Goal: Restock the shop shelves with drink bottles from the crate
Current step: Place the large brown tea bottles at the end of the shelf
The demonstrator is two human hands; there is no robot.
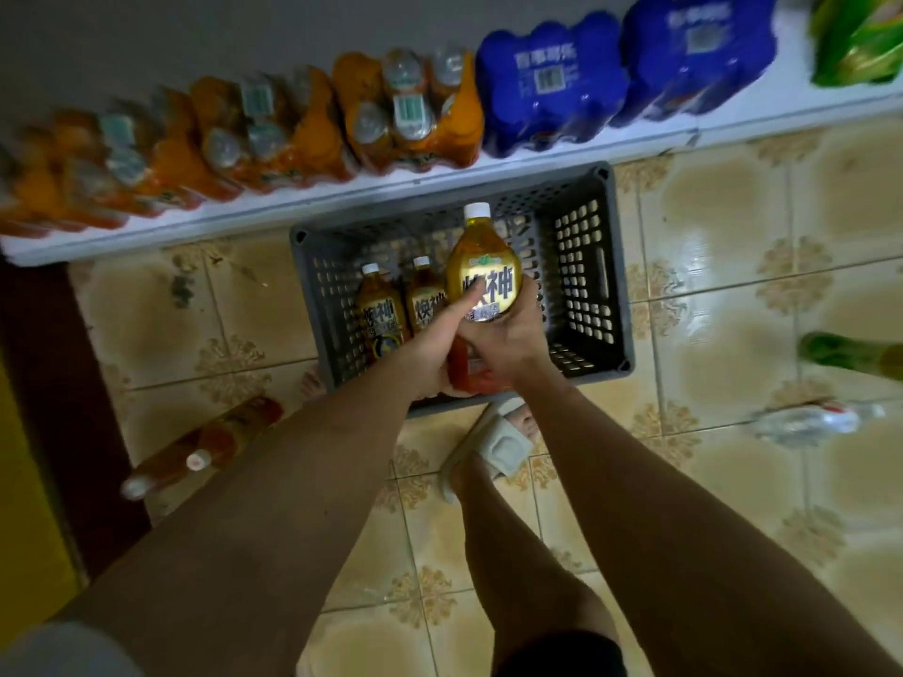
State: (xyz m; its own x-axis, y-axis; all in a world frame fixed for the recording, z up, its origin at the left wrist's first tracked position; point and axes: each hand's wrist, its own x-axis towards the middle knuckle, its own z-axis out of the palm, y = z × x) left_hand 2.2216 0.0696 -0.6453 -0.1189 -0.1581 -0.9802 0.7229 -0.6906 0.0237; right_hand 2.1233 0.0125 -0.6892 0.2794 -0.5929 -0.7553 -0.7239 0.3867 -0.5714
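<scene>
A grey plastic crate (581, 266) stands on the tiled floor against a low white shelf (303, 202). Over the crate, my right hand (508, 344) grips the bottom of a yellow tea bottle (481, 266) with a white cap, held upright. My left hand (430, 349) is closed around a red-labelled bottle (469, 371), mostly hidden between the two hands, and its thumb rests on the yellow bottle's label. Two more yellow tea bottles (381, 310) stand in the crate's left part.
The shelf carries wrapped packs of orange drinks (410, 109), blue packs (552, 80) and a green pack (855, 36). Amber bottles (210, 442) lie on the floor at left, a green bottle (850, 354) and a clear bottle (811, 420) at right. My slippered foot (498, 437) is beside the crate.
</scene>
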